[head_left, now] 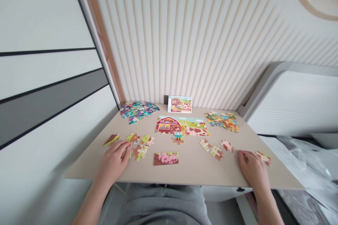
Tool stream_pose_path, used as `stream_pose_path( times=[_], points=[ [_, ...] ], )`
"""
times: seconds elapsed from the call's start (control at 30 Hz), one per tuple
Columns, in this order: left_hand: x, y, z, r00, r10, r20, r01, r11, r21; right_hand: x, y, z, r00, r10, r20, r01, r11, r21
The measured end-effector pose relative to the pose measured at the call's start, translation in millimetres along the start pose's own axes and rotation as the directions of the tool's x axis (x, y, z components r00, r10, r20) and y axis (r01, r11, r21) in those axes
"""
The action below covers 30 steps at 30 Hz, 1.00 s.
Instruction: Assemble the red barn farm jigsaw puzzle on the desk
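My left hand point(116, 156) rests at the left of the table with fingers bent over a puzzle piece, beside a cluster of green and brown pieces point(141, 152). My right hand point(252, 167) lies on the table at the right with its fingers curled, next to a cow-patterned piece point(264, 159); what it holds, if anything, is hidden. Between the hands lie a joined pig section point(166, 158), a partly joined farm puzzle point(182, 126) with a red barn, and loose fence pieces point(216, 153). A spotted piece point(227, 145) sits near the right hand.
A picture card point(180, 104) leans against the ribbed wall at the back. Piles of blue-purple pieces point(138, 109) and orange-green pieces point(224, 121) lie at the back left and back right. Clear plastic and papers are beyond the table's right edge.
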<state>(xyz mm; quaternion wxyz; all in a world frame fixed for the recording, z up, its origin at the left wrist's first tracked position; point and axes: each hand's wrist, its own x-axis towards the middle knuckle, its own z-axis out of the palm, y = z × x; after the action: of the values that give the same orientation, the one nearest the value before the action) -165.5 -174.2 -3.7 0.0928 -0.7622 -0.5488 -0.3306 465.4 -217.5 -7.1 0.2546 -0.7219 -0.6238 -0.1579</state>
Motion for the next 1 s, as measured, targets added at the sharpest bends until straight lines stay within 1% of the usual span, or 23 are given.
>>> stream_pose_path(
  times=[0.07,0.13,0.2,0.23,0.27,0.3,0.37,0.43,0.5,0.57,0.63,0.73,0.83,0.9,0.93,1.0],
  points=[
    [0.4,3.5,-2.7,1.000,0.009,0.009,-0.009,1.000,-0.009,1.6,-0.7,-2.8,1.000,-0.005,-0.003,0.005,1.000,0.010],
    [2.5,8.8,-6.8,0.998,0.053,0.031,-0.053,0.998,-0.020,1.7,-7.9,-8.6,1.000,-0.003,-0.028,0.004,1.000,0.029],
    [6.1,14.8,-11.4,0.984,0.147,0.097,-0.143,0.989,-0.041,-2.2,-26.4,-17.0,0.996,0.008,-0.089,-0.002,0.998,0.068],
    [8.1,17.4,-13.3,0.969,0.204,0.140,-0.197,0.979,-0.060,-6.2,-41.1,-21.7,0.991,0.014,-0.131,-0.002,0.995,0.096],
    [10.0,19.5,-14.7,0.948,0.260,0.183,-0.249,0.965,-0.083,-11.8,-59.5,-26.5,0.989,0.004,-0.149,0.016,0.991,0.136],
    [11.6,21.1,-15.6,0.926,0.308,0.218,-0.291,0.951,-0.107,-18.5,-81.2,-31.1,0.991,-0.042,-0.130,0.068,0.978,0.198],
    [13.5,22.1,-15.4,0.899,0.358,0.250,-0.331,0.932,-0.147,-33.5,-131.3,-39.6,0.977,-0.210,-0.040,0.212,0.923,0.321],
    [13.4,20.8,-13.6,0.899,0.355,0.255,-0.323,0.933,-0.159,-46.4,-183.1,-46.3,0.925,-0.370,0.081,0.310,0.862,0.401],
    [11.8,18.0,-11.5,0.909,0.329,0.255,-0.302,0.943,-0.141,-53.6,-227.6,-50.7,0.871,-0.469,0.146,0.364,0.817,0.448],
    [9.5,14.4,-9.5,0.918,0.307,0.251,-0.288,0.951,-0.111,-55.6,-259.7,-52.3,0.844,-0.507,0.172,0.380,0.793,0.476],
    [7.5,10.9,-7.6,0.929,0.287,0.235,-0.274,0.958,-0.086,-55.3,-279.7,-51.9,0.832,-0.518,0.197,0.381,0.793,0.476],
    [6.4,7.4,-4.7,0.941,0.267,0.206,-0.257,0.963,-0.075,-55.3,-293.8,-50.6,0.826,-0.517,0.223,0.373,0.799,0.472],
    [7.6,5.5,-3.6,0.945,0.277,0.177,-0.268,0.961,-0.075,-53.5,-293.0,-50.2,0.820,-0.523,0.231,0.366,0.790,0.491],
    [8.2,4.9,-4.4,0.944,0.291,0.154,-0.283,0.956,-0.074,-47.9,-281.5,-48.4,0.840,-0.497,0.218,0.350,0.803,0.483],
    [8.2,5.2,-5.1,0.942,0.301,0.146,-0.293,0.953,-0.075,-43.6,-271.7,-46.5,0.859,-0.470,0.204,0.339,0.819,0.463],
    [7.2,8.4,-6.7,0.934,0.330,0.138,-0.321,0.943,-0.083,-33.4,-244.7,-40.9,0.907,-0.390,0.157,0.306,0.869,0.388]
  ],
)
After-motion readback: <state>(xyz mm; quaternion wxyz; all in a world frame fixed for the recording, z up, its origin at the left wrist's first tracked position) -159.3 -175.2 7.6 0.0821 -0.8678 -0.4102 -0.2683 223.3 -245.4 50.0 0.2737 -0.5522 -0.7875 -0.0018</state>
